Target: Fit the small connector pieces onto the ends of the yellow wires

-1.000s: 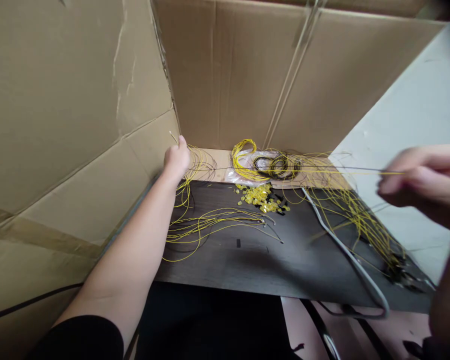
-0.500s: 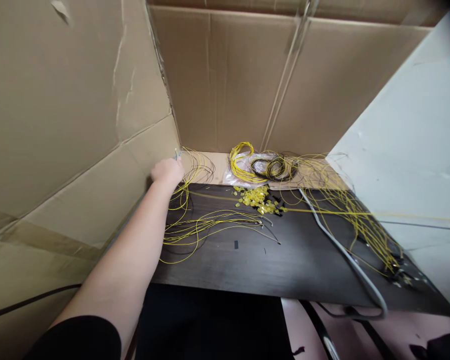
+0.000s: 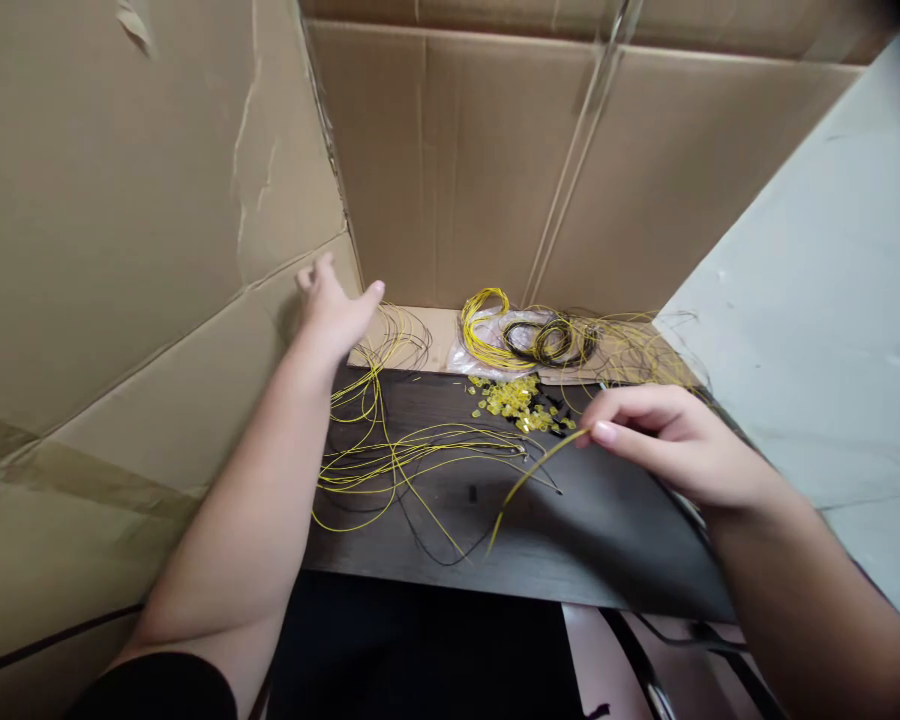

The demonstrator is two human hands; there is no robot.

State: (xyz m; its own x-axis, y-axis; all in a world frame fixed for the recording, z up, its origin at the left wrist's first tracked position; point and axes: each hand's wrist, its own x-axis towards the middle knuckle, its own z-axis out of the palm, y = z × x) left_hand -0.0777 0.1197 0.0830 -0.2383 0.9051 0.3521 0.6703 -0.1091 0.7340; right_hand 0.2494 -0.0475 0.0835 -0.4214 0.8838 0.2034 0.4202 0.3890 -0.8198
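Two hands are in my view, both bare. My left hand (image 3: 334, 310) reaches far forward to the back left corner, fingers spread apart and holding nothing, hovering near the cardboard wall (image 3: 157, 250) and just above a loose bundle of thin yellow wires (image 3: 379, 345). My right hand (image 3: 664, 440) sits lower and nearer, thumb and forefinger pinched together on one end of a single yellow wire (image 3: 532, 475).

That wire is thin, bright yellow and gently curved. Its long axis runs diagonally: from the pinch at upper right it slopes down and to the left, and its free end points toward the near edge of the dark counter (image 3: 607, 540), ending just above the surface.

I count three loose tangles of wire on the counter: one flat spread of yellow and black strands in the middle left (image 3: 390, 465), one coiled yellow and black bunch at the back (image 3: 532, 340) lying on clear plastic wrap, and one fine yellow tangle at the back right (image 3: 637, 355). One small heap of tiny yellow pieces (image 3: 514, 398) lies between the back coil and my right hand; too many to count.

A pale panel (image 3: 817, 300) closes the right side.
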